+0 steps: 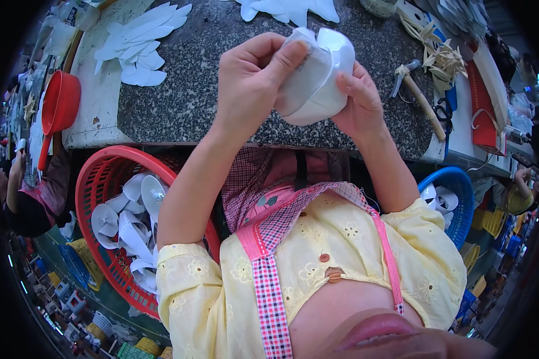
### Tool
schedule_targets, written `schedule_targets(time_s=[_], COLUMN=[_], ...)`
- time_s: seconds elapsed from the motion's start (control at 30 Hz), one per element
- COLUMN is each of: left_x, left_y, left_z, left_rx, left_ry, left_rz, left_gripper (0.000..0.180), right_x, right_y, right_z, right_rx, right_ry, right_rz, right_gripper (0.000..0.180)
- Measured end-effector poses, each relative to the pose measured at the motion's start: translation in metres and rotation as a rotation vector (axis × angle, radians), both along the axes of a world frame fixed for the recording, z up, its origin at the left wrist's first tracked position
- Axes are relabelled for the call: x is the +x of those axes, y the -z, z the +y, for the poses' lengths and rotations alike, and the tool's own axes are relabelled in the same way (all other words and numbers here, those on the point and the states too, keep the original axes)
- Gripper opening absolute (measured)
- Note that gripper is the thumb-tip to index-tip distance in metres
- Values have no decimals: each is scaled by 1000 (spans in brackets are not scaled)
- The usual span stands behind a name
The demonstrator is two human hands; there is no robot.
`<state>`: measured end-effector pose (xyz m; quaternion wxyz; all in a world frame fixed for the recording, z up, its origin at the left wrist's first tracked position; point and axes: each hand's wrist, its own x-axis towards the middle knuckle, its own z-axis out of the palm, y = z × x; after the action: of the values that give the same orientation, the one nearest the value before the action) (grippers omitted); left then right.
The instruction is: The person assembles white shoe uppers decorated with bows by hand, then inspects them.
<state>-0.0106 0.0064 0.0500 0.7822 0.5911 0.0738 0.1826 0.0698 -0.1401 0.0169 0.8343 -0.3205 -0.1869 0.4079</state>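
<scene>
Hands, left [251,81] and right [359,99], grip clenched on white, seemingly fabric piece [314,78].

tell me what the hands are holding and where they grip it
Both hands hold one white shoe upper piece: the left hand pinches its upper left edge, the right hand grips its right side.

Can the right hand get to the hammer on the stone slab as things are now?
Probably yes, once it lets go. The hammer lies bare on the slab, just right of the right hand, nothing between them. But that hand and the left hand both grip the white shoe piece.
</scene>
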Motion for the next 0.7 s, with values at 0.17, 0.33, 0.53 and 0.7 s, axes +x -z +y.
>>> schedule_targets(time_s=[0.17, 0.33, 0.53, 0.7], left_x=[18, 29, -3, -1], left_y=[17, 27, 25, 41], left_z=[-13, 20, 2, -22], left_rx=[188, 451, 1146, 1086], left_ry=[-308, -445, -620, -534], left_rz=[-84, -19, -478, -287], left_gripper=[20, 17, 25, 38], right_x=[-7, -4, 6, -5], right_y=[6, 16, 29, 25], right_z=[3, 7, 6, 12], right_rx=[-17, 49, -17, -41], right_ry=[44, 54, 195, 318], right_rz=[72, 176, 42, 88], right_gripper=[37, 43, 41, 39])
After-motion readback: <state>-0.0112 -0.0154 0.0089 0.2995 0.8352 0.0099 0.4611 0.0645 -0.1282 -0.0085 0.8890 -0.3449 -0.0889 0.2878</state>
